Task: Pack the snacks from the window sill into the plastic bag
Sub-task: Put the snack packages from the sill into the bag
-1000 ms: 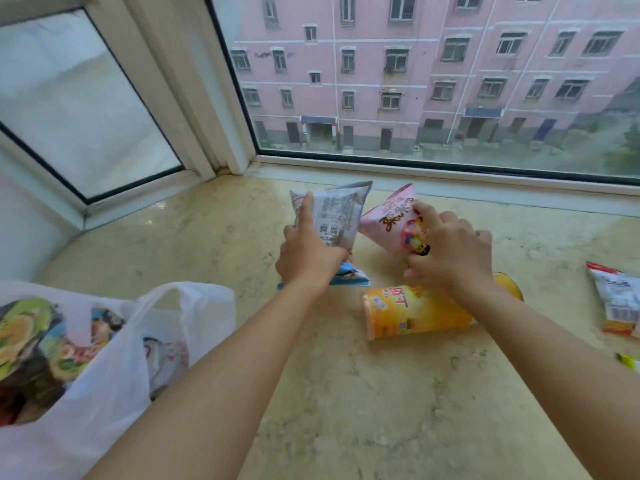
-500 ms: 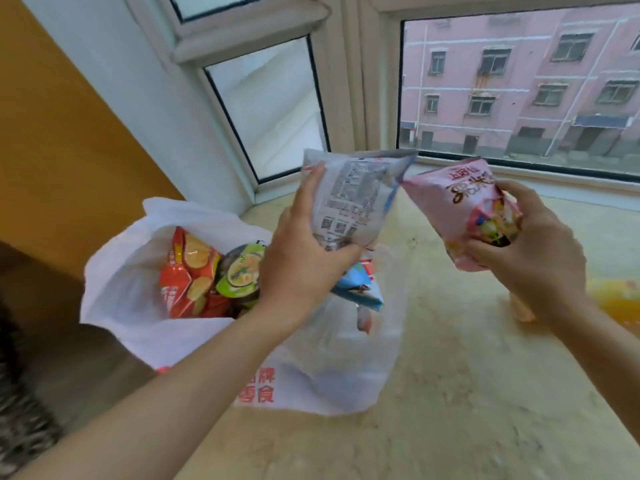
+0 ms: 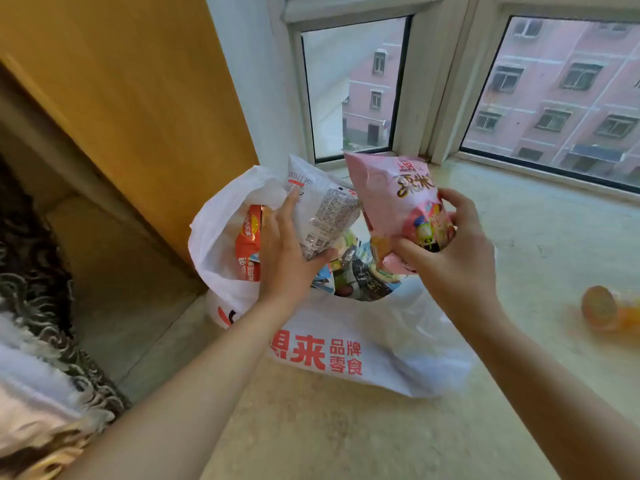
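Both packets over the plastic bag (image 3: 363, 355) mouth: left hand (image 3: 284, 258) grips white packet (image 3: 322, 209), right hand (image 3: 450, 247) pinches pink packet (image 3: 394, 199); likely light, crinkly, crushable, so hold edges.

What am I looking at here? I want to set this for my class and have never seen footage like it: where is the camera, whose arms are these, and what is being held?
There is no machine: a person wears a camera on the head, looking forward and down at their own bare arms. The left hand grips a white printed snack packet; the right hand grips a pink snack packet. Both packets are held over the open mouth of a white plastic bag with red lettering, which already holds several snacks. The bag rests on a pale stone window sill, where an orange snack tube lies on its side.
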A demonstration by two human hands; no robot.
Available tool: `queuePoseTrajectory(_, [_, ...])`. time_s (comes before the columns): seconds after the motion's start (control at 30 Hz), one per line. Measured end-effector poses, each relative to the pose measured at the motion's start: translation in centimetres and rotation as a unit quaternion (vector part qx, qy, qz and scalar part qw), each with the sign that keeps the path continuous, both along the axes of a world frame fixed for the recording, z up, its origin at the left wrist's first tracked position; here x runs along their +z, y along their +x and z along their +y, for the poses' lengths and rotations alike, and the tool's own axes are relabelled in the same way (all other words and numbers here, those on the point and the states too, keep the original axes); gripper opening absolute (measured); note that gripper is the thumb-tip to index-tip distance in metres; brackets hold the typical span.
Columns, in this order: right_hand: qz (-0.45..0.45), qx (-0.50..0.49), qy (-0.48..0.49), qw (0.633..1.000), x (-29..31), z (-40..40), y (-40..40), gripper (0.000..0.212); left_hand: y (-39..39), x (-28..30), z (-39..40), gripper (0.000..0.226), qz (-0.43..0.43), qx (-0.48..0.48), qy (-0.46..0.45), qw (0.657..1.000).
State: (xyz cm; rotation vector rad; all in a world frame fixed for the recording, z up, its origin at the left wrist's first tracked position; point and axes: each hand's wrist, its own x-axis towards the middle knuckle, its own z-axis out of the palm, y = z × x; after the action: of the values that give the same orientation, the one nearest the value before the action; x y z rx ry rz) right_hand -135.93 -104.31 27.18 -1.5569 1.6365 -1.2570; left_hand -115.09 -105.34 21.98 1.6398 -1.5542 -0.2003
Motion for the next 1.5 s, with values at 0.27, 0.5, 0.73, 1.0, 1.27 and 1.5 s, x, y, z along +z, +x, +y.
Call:
queuePoseTrajectory(0.27, [-0.033,-0.008,0.045,0.998,-1.9,0.5,4.4,0.076,1.5,-0.5,2.1,0.128,-0.128,-0.040,0.163,0.977])
queuePoseTrajectory(0.5, [0.010,0.007,0.042,0.999,-2.7,0.7,6.0,0.079,5.3,0.4,6.1,0.098,-0.261,-0.023,0.182,0.948])
queuePoseTrajectory(0.73, [0.067,0.025,0.052,0.996,-2.4,0.4,6.9,0.093,3.7,0.9,6.7,0.053,-0.280,-0.045,0.161,0.945])
queuePoseTrajectory(1.0, [0.083,0.091,0.102,0.987,-2.1,0.4,6.7,0.097,2.3,0.6,6.6,0.017,-0.415,-0.100,0.141,0.893])
queuePoseTrajectory(1.27, [-0.049,0.069,0.104,0.991,-2.4,0.4,5.1,0.084,2.3,-0.5,4.9,0.026,-0.476,-0.071,0.182,0.857])
queuePoseTrajectory(1.5, [-0.034,0.030,0.070,0.997,-3.0,0.9,5.3,0.082,2.4,-0.3,7.1,0.014,-0.395,-0.162,-0.056,0.903])
